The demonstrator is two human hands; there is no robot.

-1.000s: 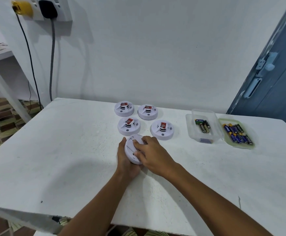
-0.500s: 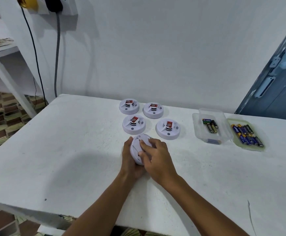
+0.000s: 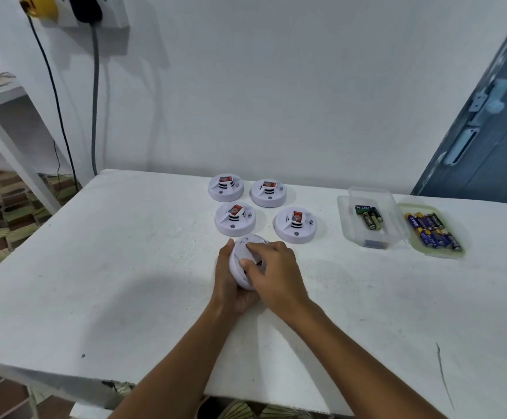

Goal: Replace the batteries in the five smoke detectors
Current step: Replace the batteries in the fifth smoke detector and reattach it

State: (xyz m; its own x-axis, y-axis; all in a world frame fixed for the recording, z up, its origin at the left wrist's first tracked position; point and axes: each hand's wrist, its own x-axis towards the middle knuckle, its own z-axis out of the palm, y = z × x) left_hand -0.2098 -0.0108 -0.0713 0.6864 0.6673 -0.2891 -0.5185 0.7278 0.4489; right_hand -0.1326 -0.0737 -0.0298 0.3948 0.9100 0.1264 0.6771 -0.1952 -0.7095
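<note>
At frame centre, the left hand (image 3: 231,285) cups a detector (image 3: 241,261) tilted on edge on the white bench (image 3: 125,267), fingers curled round its left rim. The right hand (image 3: 276,273) grips it from the right, thumb and fingertips pressed on its back face. Four detectors (image 3: 235,219) lie flat just above, in two rows. At right, a clear box (image 3: 367,222) holds batteries (image 3: 370,217); beside it, a lid (image 3: 430,234) carries blue batteries (image 3: 433,231).
</note>
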